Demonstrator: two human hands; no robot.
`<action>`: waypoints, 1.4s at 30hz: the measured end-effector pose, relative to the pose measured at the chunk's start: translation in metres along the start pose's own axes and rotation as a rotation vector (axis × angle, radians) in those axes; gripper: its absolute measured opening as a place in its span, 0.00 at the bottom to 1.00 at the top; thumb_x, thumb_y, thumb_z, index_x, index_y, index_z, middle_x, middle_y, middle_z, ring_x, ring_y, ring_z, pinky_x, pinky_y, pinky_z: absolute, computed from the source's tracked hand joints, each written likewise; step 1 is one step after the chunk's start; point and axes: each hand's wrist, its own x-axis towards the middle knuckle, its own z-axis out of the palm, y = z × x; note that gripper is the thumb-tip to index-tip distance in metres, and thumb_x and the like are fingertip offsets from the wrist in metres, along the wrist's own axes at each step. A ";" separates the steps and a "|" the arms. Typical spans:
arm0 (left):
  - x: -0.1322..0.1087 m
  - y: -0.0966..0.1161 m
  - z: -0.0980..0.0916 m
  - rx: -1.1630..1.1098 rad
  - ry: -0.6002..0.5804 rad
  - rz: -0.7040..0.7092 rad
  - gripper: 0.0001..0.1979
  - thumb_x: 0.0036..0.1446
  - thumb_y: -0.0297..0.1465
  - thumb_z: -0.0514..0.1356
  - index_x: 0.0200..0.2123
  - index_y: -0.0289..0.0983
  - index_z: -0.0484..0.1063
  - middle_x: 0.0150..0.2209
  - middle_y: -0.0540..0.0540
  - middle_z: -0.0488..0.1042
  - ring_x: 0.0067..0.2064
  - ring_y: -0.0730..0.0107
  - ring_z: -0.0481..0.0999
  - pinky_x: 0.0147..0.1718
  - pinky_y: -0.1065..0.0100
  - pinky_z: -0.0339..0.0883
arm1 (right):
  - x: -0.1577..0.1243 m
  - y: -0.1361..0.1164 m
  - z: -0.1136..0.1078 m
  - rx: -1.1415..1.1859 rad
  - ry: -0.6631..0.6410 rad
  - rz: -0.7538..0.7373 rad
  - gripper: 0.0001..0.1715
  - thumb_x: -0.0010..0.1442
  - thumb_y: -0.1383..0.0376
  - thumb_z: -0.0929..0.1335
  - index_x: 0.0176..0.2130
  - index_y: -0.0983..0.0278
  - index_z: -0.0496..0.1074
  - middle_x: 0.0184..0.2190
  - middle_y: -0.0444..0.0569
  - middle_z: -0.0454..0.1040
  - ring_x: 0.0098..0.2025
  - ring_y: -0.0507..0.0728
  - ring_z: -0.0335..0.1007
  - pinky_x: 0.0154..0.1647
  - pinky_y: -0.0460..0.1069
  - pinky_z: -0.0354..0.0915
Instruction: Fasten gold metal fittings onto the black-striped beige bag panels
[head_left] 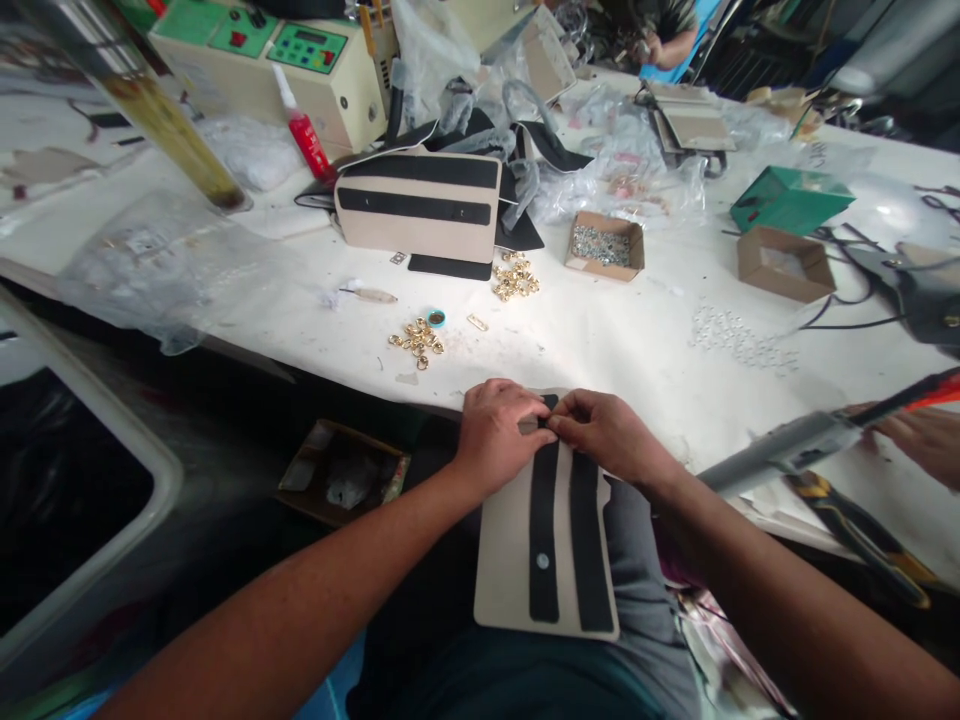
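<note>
A beige panel [504, 560] with two black strips rests on my lap, its far end against the table edge. One strip [545, 500] carries a round silvery disc [543, 562] near its lower end. My left hand [501, 430] bends over the panel's far end, thumb and fingers pinching at the black strip. Close against it, my right hand [596, 425] pinches at the same spot, fingertips nearly touching the left ones. Whatever small piece may sit between the fingertips is hidden. Gold-coloured rings [420, 342] lie on the table beyond my left hand.
A similar striped panel [416, 225] stands behind gold fittings [516, 278]. A cardboard box [606, 262] holds small metal parts. A red bottle [309, 140] and a control box [315, 95] are at the back left. Pliers [862, 535] and another person's hand [926, 440] are at right.
</note>
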 end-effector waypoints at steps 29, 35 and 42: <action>0.006 0.004 -0.002 -0.066 -0.003 -0.035 0.09 0.49 0.30 0.78 0.32 0.47 0.84 0.43 0.55 0.85 0.51 0.59 0.77 0.55 0.52 0.66 | -0.144 0.059 -0.015 0.265 1.172 0.176 0.32 0.52 0.47 0.79 0.46 0.64 0.72 0.41 0.53 0.77 0.39 0.61 0.74 0.41 0.55 0.71; 0.006 0.005 -0.003 -0.061 -0.007 -0.043 0.08 0.50 0.30 0.77 0.32 0.47 0.84 0.43 0.55 0.85 0.51 0.58 0.77 0.56 0.51 0.66 | -0.107 0.074 -0.048 0.385 0.951 0.170 0.20 0.55 0.53 0.77 0.40 0.64 0.76 0.36 0.51 0.76 0.41 0.63 0.74 0.39 0.54 0.69; 0.004 0.006 -0.002 -0.045 -0.009 -0.059 0.08 0.48 0.31 0.78 0.31 0.48 0.84 0.43 0.55 0.85 0.52 0.58 0.76 0.56 0.52 0.66 | -0.082 0.008 -0.033 0.846 0.787 -0.237 0.16 0.53 0.65 0.77 0.41 0.64 0.73 0.32 0.42 0.70 0.26 0.50 0.65 0.30 0.49 0.68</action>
